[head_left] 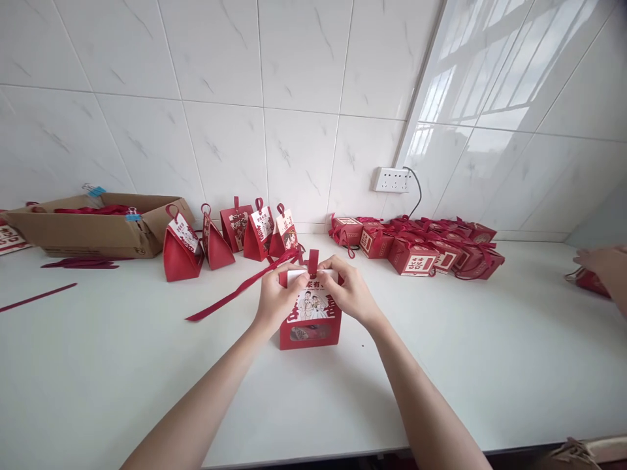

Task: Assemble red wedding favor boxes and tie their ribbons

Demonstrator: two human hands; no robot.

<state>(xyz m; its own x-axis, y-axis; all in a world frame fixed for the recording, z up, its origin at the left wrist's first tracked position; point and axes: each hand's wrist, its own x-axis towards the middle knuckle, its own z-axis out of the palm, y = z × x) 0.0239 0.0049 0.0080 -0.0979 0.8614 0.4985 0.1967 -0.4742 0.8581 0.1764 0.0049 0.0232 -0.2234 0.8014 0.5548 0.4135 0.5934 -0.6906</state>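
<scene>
A red gift box (313, 312) stands upright on the white table in front of me. Its front carries a printed couple and has a small clear window low down, with something wrapped behind it. My left hand (281, 290) pinches the top edge on the left, and my right hand (350, 290) pinches it on the right, both thumbs on the front. Between them a ribbon loop (313, 261) sticks up from the top. A long dark-red ribbon (240, 287) lies behind my left hand, its far end hidden by the hand and box.
Several tent-shaped red boxes (182, 251) stand along the wall. An open cardboard box (98, 232) with ribbons sits left, loose ribbon strips (81, 264) before it. Right, several red boxes (416, 254) are heaped below a power strip (390, 179). Another person's hand (605, 264) touches a red item far right.
</scene>
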